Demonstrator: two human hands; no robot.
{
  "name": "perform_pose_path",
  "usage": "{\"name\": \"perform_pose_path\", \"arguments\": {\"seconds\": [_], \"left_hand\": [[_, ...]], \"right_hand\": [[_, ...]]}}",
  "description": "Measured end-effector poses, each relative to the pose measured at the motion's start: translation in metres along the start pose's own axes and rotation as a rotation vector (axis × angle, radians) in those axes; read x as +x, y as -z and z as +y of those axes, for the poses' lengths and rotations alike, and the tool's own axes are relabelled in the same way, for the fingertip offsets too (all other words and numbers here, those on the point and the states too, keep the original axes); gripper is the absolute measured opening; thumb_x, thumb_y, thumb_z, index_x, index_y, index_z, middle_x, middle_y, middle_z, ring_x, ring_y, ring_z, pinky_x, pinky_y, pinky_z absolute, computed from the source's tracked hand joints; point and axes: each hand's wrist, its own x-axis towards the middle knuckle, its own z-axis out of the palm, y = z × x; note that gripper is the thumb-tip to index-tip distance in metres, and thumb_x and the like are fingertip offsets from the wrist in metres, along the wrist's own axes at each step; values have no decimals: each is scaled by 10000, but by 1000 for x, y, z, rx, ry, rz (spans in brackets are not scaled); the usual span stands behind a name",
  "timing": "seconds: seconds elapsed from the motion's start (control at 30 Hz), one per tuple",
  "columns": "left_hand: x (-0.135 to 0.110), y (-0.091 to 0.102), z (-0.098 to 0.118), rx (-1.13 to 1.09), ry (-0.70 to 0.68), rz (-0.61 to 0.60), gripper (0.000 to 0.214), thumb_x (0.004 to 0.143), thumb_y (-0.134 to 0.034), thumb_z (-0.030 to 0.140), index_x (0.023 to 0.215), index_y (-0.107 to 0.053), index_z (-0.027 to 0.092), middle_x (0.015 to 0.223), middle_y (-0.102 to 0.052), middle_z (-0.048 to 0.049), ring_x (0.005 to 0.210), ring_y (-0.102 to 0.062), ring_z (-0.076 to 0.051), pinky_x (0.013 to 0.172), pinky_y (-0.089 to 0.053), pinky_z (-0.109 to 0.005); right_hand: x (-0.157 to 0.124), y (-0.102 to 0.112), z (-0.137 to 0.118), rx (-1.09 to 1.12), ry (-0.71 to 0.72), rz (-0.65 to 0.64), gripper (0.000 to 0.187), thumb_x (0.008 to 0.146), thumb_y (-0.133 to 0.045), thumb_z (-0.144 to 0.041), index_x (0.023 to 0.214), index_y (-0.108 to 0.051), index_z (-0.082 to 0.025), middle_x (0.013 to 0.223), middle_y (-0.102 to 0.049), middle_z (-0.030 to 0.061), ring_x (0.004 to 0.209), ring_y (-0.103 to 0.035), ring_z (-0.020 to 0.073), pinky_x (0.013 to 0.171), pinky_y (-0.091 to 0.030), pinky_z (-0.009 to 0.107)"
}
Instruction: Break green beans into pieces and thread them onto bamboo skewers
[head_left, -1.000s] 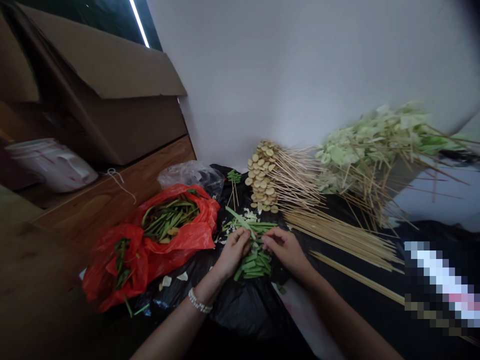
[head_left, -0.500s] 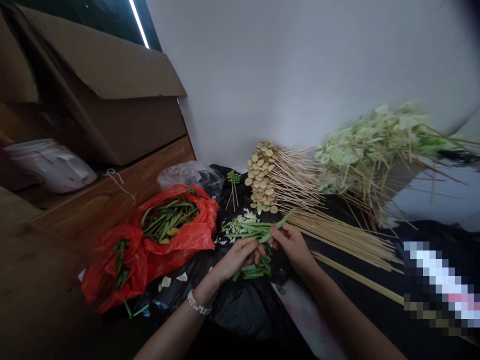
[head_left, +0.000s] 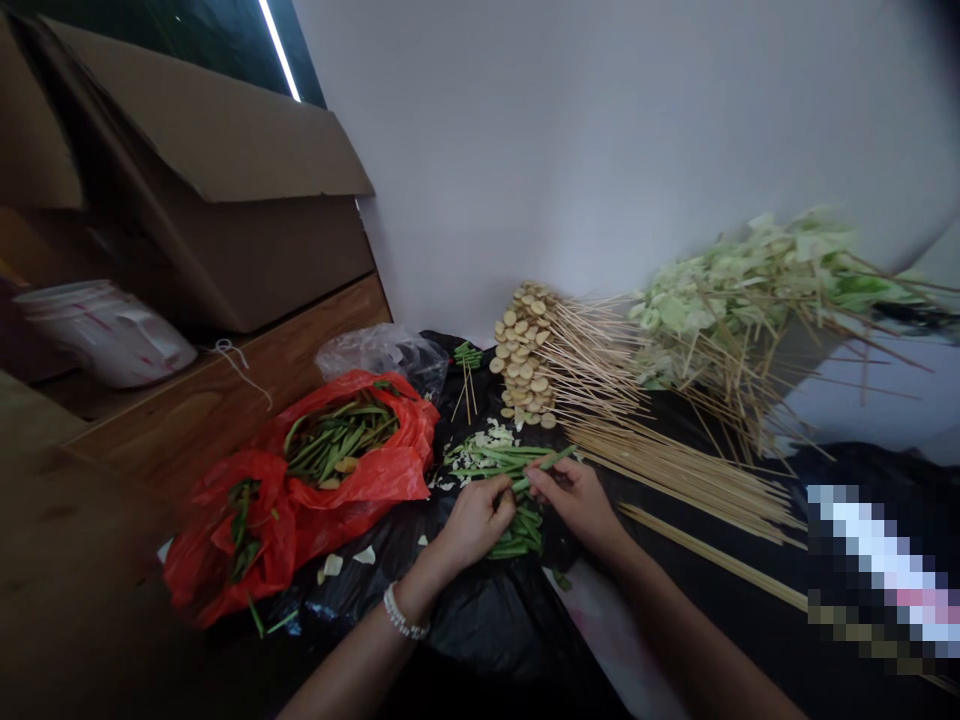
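My left hand [head_left: 474, 522], with a beaded bracelet [head_left: 405, 612] on its wrist, is curled over a heap of cut green stalks [head_left: 517, 538]. My right hand [head_left: 574, 505] pinches a thin green stalk [head_left: 551, 462] close to the left fingertips, and both hands seem to hold it. A second spread of stalks with white shreds [head_left: 484, 458] lies just beyond the hands. Everything rests on a black plastic sheet [head_left: 480, 620]. An open red plastic bag [head_left: 397, 450] holding more green stalks lies to the left.
Beyond the hands stand skewers threaded with round tan slices [head_left: 521, 365], with loose bamboo skewers [head_left: 675, 470] to the right and skewered pale leaves [head_left: 720, 300] behind. Left are a cardboard box [head_left: 202, 230], white bucket [head_left: 105, 335] and clear bag [head_left: 382, 355]. A pixelated patch [head_left: 881, 570] covers the right edge.
My hands have come closer together. The stalk that pointed up and left a second ago has gone, and a stalk now runs right from my fingers. The upper spread of stalks has grown.
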Motion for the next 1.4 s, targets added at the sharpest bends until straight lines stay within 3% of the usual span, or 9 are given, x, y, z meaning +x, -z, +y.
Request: {"name": "perform_pose_path", "arguments": {"seconds": [0.13,0.23,0.47,0.63,0.77,0.9,1.07,1.23,1.4], "left_hand": [[1,1,-4,91,49,187,183,752,-460,121,583,-462,191,552,-419,27,531,-374,-126,572,-226,-252],[2,3,-5,21,122,283,176,728,-456,149,559,-436,192,523,-384,36,524,-358,-125,558,-223,-245],[6,-1,-15,-390,267,368,194,729,-469,273,566,-407,190,516,-342,51,500,-297,-97,491,-227,-219],[10,-3,-16,-702,383,373,267,759,-487,357,577,-386,188,485,-330,68,430,-231,-65,422,-159,-201],[12,4,-15,-878,432,349,299,769,-520,398,604,-390,186,482,-339,75,401,-209,-50,398,-126,-196],[11,8,-9,-861,328,260,308,818,-518,411,639,-442,172,491,-361,68,405,-230,-50,403,-134,-201],[6,4,3,-713,186,-53,349,856,-495,470,726,-536,148,613,-514,10,476,-357,-70,451,-236,-207],[4,10,1,-465,168,-44,370,864,-490,418,660,-600,130,558,-484,16,539,-421,-94,525,-309,-215],[4,12,0,-405,204,-156,353,804,-588,428,654,-643,114,526,-477,22,513,-407,-82,510,-290,-209]], "right_hand": [[-2,-2,-6,49,-14,3,257,748,-649,-429,809,-694,-183,667,-673,30,567,-585,144,531,-476,257],[-5,-3,-10,26,12,-3,235,747,-655,-391,847,-725,-189,748,-707,45,661,-644,169,589,-520,273],[-5,-4,-7,-61,84,-28,234,791,-620,-337,949,-739,-212,885,-732,53,808,-679,204,686,-555,322],[-7,-10,-1,-183,279,-36,211,817,-604,-280,978,-736,-243,888,-729,43,813,-666,191,760,-527,336],[-11,-15,-1,-202,312,-87,225,816,-600,-264,1000,-730,-256,884,-731,42,807,-665,190,758,-518,330],[-7,-10,-1,61,71,-46,227,812,-612,-337,979,-723,-230,839,-736,47,705,-658,177,666,-526,317],[-5,-5,-6,454,-96,-199,256,751,-681,-387,920,-716,-198,787,-722,44,653,-635,159,590,-492,280],[-4,1,-11,604,-165,-217,194,738,-713,-335,854,-665,-188,686,-688,10,554,-573,95,531,-423,208],[1,10,-8,599,-194,-155,197,718,-734,-319,765,-592,-191,567,-626,-31,459,-485,61,462,-342,175]]}}
